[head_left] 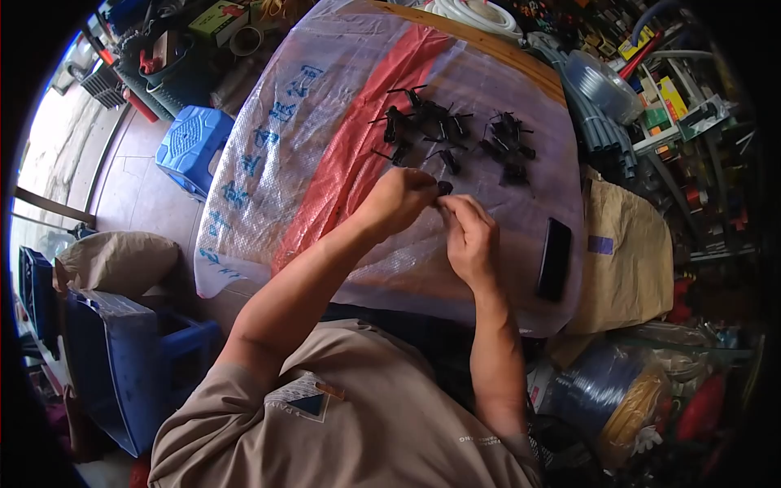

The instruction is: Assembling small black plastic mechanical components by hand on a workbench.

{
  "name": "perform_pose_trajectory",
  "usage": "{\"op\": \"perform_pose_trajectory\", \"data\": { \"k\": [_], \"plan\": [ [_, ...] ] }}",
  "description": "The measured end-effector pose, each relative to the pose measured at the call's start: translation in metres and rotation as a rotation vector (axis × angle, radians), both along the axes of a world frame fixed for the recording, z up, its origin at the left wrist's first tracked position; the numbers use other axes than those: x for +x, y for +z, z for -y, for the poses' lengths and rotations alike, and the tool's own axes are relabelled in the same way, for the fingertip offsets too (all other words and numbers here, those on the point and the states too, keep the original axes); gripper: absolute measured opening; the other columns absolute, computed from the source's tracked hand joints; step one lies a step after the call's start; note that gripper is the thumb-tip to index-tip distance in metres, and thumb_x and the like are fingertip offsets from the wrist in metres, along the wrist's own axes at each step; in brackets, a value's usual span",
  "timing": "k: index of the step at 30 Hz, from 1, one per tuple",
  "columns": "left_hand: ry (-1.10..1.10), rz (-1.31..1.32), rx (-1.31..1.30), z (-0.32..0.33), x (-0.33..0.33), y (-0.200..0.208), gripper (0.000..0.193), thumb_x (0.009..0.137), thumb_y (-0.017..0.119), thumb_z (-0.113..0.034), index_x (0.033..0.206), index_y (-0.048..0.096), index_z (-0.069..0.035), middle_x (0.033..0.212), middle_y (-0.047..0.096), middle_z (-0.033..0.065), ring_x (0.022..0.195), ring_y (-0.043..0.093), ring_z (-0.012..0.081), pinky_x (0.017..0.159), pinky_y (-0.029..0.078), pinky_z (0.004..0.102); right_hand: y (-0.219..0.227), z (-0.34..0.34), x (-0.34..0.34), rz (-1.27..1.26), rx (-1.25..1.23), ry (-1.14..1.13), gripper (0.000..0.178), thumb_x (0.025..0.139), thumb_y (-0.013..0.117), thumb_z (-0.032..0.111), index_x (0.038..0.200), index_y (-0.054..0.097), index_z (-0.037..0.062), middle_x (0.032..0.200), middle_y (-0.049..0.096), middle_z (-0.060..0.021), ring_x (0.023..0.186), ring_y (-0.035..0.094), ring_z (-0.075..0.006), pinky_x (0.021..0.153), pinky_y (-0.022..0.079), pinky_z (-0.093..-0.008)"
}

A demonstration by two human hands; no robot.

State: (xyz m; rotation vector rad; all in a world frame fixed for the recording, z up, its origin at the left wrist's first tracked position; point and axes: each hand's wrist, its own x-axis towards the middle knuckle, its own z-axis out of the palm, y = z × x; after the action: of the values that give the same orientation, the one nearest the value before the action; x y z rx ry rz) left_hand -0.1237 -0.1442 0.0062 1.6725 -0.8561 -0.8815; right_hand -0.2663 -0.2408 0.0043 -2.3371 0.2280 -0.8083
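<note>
Over the middle of the covered table, my left hand (397, 200) pinches a small black part (444, 188), mostly covered by the fingers. My right hand (472, 239) comes up to the same part from the right, thumb and forefinger pressed together at its lower side. Just beyond my hands lies a loose group of black pieces (443, 124) with thin protruding arms; their exact kind is too small to tell. To the right is a second cluster of similar black pieces (506, 145).
A translucent woven plastic sheet (325, 138) with a red stripe covers the table. A black phone (555, 260) lies near its right edge. Blue plastic stools (192, 150) stand on the left. A brown sack (630, 252), grey pipes (598, 134) and crowded shelves border the right.
</note>
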Motion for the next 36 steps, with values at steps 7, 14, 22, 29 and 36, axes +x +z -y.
{"op": "perform_pose_trajectory", "data": {
  "k": [7, 14, 22, 29, 36],
  "plan": [
    [-0.103, -0.124, -0.321, -0.023, -0.016, 0.001, 0.028, 0.093, 0.054, -0.011, 0.113, 0.059, 0.007, 0.092, 0.065, 0.0090, 0.088, 0.058, 0.0120, 0.081, 0.047, 0.0292, -0.001, 0.007, -0.023, -0.038, 0.878, 0.025, 0.019, 0.089, 0.064, 0.009, 0.105, 0.057, 0.0009, 0.089, 0.063, -0.0054, 0.073, 0.057, -0.0082, 0.067, 0.046, -0.0202],
    [-0.266, 0.259, -0.358, -0.026, -0.021, 0.005, 0.031, 0.090, 0.060, -0.010, 0.117, 0.057, 0.005, 0.097, 0.066, 0.0186, 0.091, 0.065, 0.0229, 0.079, 0.049, 0.0337, 0.010, 0.008, -0.035, -0.132, 0.894, 0.123, 0.009, 0.091, 0.062, 0.010, 0.088, 0.063, 0.0013, 0.076, 0.062, -0.0006, 0.066, 0.054, -0.0064, 0.061, 0.043, -0.0199],
    [-0.292, 0.276, -0.497, -0.028, -0.028, 0.004, 0.024, 0.087, 0.056, -0.013, 0.104, 0.057, 0.003, 0.088, 0.063, 0.0218, 0.084, 0.061, 0.0414, 0.073, 0.047, 0.0444, 0.018, 0.005, -0.045, -0.218, 0.762, 0.148, 0.009, 0.093, 0.057, 0.007, 0.090, 0.062, 0.0011, 0.077, 0.063, -0.0010, 0.066, 0.056, -0.0072, 0.062, 0.045, -0.0201],
    [-0.245, 0.375, -0.457, -0.029, -0.033, 0.000, 0.026, 0.084, 0.060, -0.018, 0.099, 0.058, 0.003, 0.085, 0.062, 0.0227, 0.083, 0.060, 0.0417, 0.073, 0.048, 0.0433, 0.011, 0.003, -0.045, -0.215, 0.685, 0.122, 0.008, 0.090, 0.059, 0.008, 0.089, 0.060, 0.0004, 0.073, 0.062, -0.0007, 0.065, 0.054, -0.0059, 0.059, 0.044, -0.0216],
    [0.015, -0.156, -0.480, -0.021, -0.040, -0.012, 0.031, 0.092, 0.054, -0.013, 0.117, 0.054, 0.006, 0.092, 0.064, 0.0093, 0.081, 0.060, 0.0178, 0.074, 0.049, 0.0290, 0.013, -0.013, -0.028, -0.013, 0.377, -0.113, 0.011, 0.089, 0.061, 0.012, 0.092, 0.061, 0.0014, 0.080, 0.063, -0.0053, 0.072, 0.059, -0.0143, 0.066, 0.047, -0.0268]
  ]
}}
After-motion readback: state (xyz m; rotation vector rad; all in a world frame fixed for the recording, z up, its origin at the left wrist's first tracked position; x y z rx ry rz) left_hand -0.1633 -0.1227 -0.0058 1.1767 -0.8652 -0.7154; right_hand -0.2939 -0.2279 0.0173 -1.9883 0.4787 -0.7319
